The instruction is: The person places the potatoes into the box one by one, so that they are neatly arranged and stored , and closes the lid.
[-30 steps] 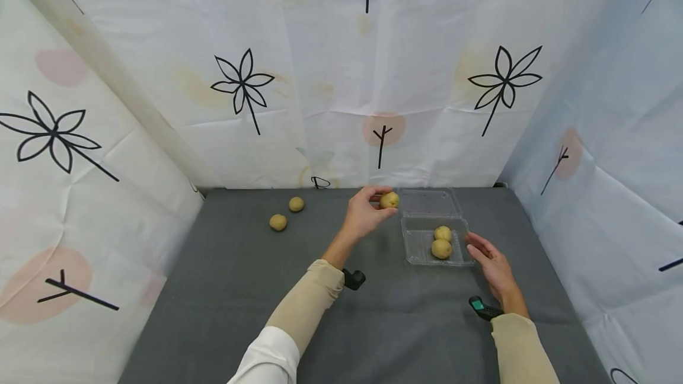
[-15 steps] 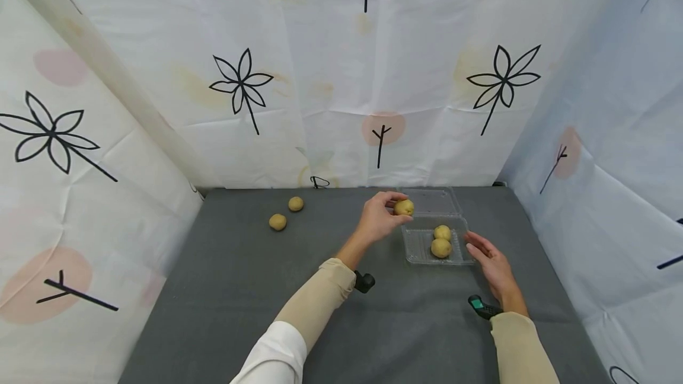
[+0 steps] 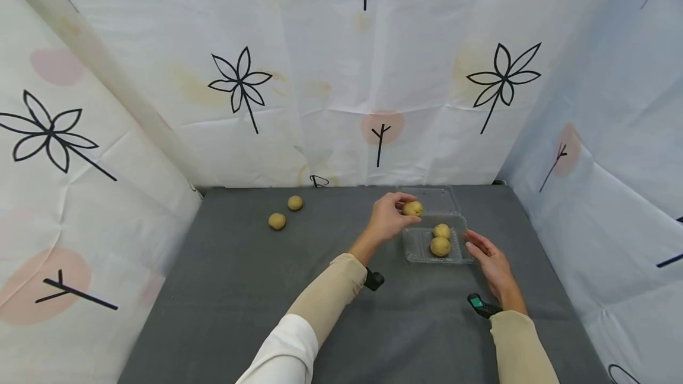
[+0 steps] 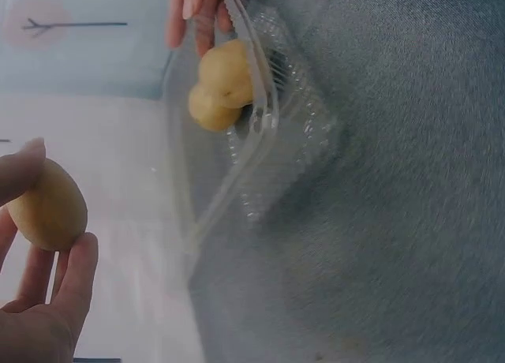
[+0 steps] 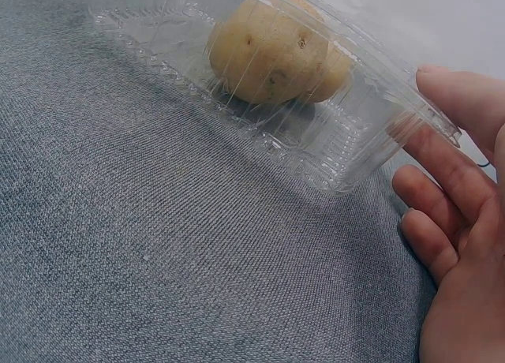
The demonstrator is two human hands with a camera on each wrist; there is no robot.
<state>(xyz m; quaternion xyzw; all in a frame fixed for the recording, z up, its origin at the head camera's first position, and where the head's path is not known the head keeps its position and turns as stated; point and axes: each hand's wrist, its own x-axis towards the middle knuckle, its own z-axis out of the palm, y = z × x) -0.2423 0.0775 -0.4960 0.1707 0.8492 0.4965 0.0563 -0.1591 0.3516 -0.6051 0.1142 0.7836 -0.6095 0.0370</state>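
My left hand (image 3: 388, 218) pinches a yellow-brown potato (image 3: 412, 209) between thumb and fingers, raised over the back left part of a clear plastic clamshell container (image 3: 415, 252). In the left wrist view the held potato (image 4: 51, 207) shows clear of the container, thumb on one side, fingertips on the other. Two potatoes, a nearer one (image 3: 440, 246) and a farther one (image 3: 441, 231), lie side by side in the container's base. At its right side rests my right hand (image 3: 493, 268), fingers loosely bent; in the right wrist view the thumb and index fingertips are right at the rim.
The container's clear lid (image 3: 434, 199) lies folded back toward the rear edge of the grey cloth-covered table (image 3: 240, 301). Two more potatoes, one nearer (image 3: 277, 221) and one farther back (image 3: 295, 202), sit at the back left. Patterned white curtains (image 3: 320, 76) enclose the back and sides.
My left hand has carried its potato rightward, from left of the lid to over the container. The right hand stays at the container's right side.
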